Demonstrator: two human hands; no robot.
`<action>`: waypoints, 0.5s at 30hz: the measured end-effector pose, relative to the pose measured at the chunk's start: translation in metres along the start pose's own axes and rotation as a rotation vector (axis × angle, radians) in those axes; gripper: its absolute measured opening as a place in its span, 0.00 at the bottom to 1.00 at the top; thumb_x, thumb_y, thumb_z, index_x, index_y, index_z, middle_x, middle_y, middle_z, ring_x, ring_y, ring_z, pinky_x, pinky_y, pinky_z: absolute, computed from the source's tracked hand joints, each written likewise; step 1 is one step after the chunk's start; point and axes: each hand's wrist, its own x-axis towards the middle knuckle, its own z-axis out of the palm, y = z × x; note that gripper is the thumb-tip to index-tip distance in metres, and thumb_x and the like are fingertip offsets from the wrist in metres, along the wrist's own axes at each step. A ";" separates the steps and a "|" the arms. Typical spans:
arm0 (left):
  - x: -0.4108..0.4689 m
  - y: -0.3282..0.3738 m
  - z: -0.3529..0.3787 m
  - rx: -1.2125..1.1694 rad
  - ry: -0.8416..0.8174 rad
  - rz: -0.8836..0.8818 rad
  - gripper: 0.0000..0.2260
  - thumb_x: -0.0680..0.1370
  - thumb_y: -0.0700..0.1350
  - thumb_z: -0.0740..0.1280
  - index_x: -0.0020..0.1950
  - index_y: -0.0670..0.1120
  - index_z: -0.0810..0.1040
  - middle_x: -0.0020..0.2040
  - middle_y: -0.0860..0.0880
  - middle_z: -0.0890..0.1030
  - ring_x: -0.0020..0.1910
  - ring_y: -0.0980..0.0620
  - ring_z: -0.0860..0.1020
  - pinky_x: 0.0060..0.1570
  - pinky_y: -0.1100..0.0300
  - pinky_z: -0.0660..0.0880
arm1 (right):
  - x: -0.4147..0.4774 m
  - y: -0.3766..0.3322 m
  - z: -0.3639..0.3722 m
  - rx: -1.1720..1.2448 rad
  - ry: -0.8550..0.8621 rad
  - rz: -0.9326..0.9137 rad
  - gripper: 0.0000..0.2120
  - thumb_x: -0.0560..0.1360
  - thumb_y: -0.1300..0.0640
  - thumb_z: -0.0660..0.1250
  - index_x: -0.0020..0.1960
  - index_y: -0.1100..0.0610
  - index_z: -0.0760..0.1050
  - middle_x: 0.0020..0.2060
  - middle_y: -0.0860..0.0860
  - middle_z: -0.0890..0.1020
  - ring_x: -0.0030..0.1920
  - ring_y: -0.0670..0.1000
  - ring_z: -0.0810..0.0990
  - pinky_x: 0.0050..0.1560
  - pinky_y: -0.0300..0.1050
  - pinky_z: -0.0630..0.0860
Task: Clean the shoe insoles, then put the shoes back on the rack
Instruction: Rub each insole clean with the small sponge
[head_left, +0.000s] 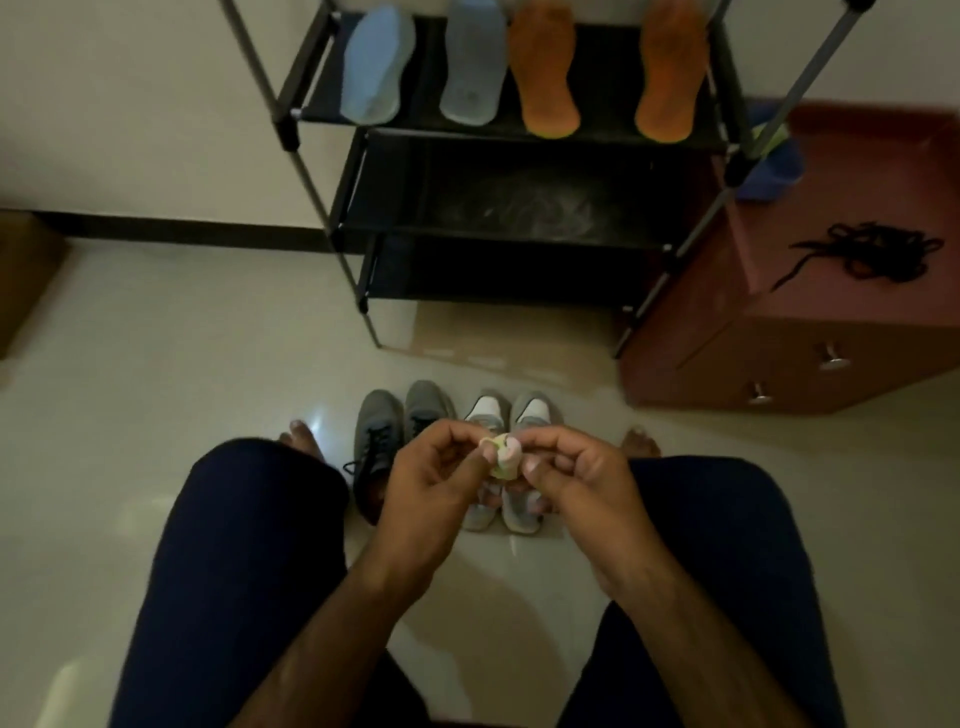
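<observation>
**Colleague:** How far along is the task, from your screen?

**Operator:** I see the rack (519, 182) with no shoes on it. On its upper shelf lie four insoles: two pale blue insoles (374, 67) on the left part and two orange insoles (545, 78) on the right part. I cannot tell if they are already clean.

**Colleague:** And the shoes?

**Operator:** Both pairs stand on the floor in front of the rack. There is the dark grey pair (379, 441) and, just beside it on the right, the light grey pair (530, 410). So I judge that most of the work is left. The insoles must go back inside, and then the shoes must go on the rack.

**Colleague:** What do the hands hold?

**Operator:** The left hand (431, 478) and the right hand (576, 478) meet in front of the rack, over the light grey pair. Between them is a small pastel wad (501, 454). It is maybe a cloth or a sponge, but I cannot say which. The fingers (540, 466) of both hands are curled and pinch it, the left thumb on its left side and the right thumb at its lower right edge. It touches no insole and no shoe.
</observation>
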 end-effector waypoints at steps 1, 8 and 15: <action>-0.006 -0.003 -0.005 0.022 0.012 0.023 0.06 0.80 0.37 0.69 0.57 0.37 0.79 0.49 0.39 0.85 0.44 0.44 0.84 0.39 0.57 0.81 | -0.004 0.002 0.005 -0.040 -0.031 0.005 0.13 0.81 0.68 0.65 0.57 0.54 0.84 0.49 0.49 0.88 0.49 0.50 0.87 0.39 0.39 0.79; -0.025 -0.016 -0.025 0.283 0.057 0.181 0.06 0.80 0.35 0.69 0.54 0.44 0.82 0.49 0.45 0.84 0.47 0.47 0.84 0.44 0.51 0.82 | -0.024 0.008 0.015 0.098 -0.189 0.068 0.14 0.77 0.67 0.71 0.60 0.56 0.83 0.52 0.55 0.87 0.50 0.52 0.87 0.45 0.44 0.82; -0.035 -0.006 -0.021 -0.055 0.062 0.086 0.06 0.81 0.30 0.64 0.57 0.35 0.78 0.51 0.37 0.82 0.47 0.44 0.83 0.43 0.58 0.82 | -0.026 0.016 0.013 0.132 -0.025 0.013 0.04 0.75 0.66 0.74 0.47 0.59 0.82 0.45 0.57 0.88 0.43 0.52 0.86 0.41 0.43 0.82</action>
